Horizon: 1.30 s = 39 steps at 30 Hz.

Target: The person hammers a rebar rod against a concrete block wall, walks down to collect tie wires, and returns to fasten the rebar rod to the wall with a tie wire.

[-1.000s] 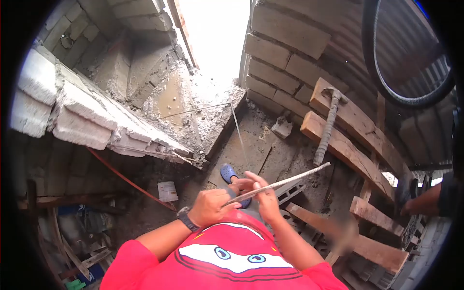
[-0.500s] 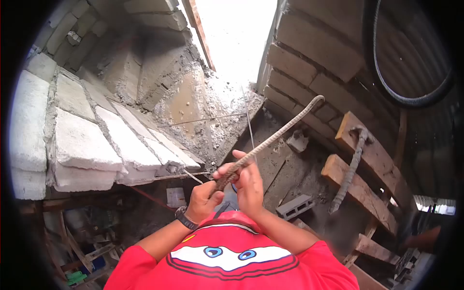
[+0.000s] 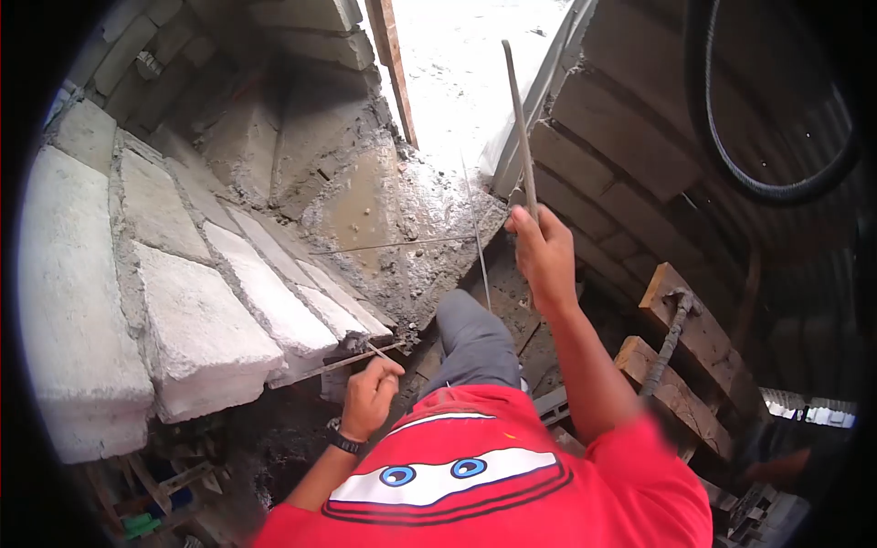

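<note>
Metal rod (image 3: pixel 518 119): stands nearly upright at 1 o'clock, gripped low down by the right hand (image 3: pixel 545 260), with the fingers folded firmly around. For good control, probably best to hold tight and let the wrist carry the long upper part without swinging. Watch also the slightly bent upper end, before the bright opening (image 3: pixel 461 82) at 12 o'clock. At 7 o'clock, see the left hand (image 3: pixel 370 397), with fingers half curled, at the thin bars (image 3: pixel 343 363) projecting from the pale block wall (image 3: pixel 201 310); touching or only near, hard to say from this view. Mind the rough corners there, likely unkind to knuckles. Farther out, avoid hitting the dark line (image 3: pixel 402 245) across the wet ledge (image 3: pixel 361 210) at 10 o'clock. Leave room also for the planks (image 3: pixel 681 397) at 4 o'clock, under a hammer-like tool (image 3: pixel 669 344), and for the hanging hose (image 3: pixel 702 91) at 2 o'clock.
</note>
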Each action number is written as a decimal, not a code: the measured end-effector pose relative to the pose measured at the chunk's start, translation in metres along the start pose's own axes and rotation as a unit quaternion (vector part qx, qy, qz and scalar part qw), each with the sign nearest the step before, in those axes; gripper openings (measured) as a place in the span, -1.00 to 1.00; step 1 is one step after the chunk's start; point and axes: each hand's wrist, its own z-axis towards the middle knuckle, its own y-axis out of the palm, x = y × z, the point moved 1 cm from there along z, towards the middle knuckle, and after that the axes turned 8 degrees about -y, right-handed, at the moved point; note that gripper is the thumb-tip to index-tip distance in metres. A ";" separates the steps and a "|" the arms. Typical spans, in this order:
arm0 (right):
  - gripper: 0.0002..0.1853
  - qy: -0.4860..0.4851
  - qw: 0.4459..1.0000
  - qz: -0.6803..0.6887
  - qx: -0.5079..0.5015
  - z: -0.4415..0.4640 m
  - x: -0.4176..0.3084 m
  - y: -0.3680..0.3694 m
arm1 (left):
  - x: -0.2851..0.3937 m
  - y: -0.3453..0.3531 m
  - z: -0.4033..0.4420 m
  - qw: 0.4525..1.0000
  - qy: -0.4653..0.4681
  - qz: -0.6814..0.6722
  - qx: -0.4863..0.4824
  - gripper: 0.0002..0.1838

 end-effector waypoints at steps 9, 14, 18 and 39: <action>-0.63 0.156 0.962 0.083 -0.207 0.176 0.083 0.178 | 0.031 -0.013 0.025 0.988 -0.122 -0.098 -0.009 -0.79; -0.62 0.129 0.971 -0.039 -0.195 0.313 0.176 0.260 | 0.020 -0.022 0.082 0.958 -0.201 -0.175 0.102 -0.76; -0.62 0.091 0.961 -0.111 -0.236 0.421 0.207 0.280 | 0.034 -0.046 0.140 0.921 -0.245 -0.244 0.180 -0.76; -0.78 0.072 0.830 -0.111 -0.542 0.478 -0.075 0.307 | 0.236 -0.265 0.481 0.843 -0.033 -0.526 0.106 -0.67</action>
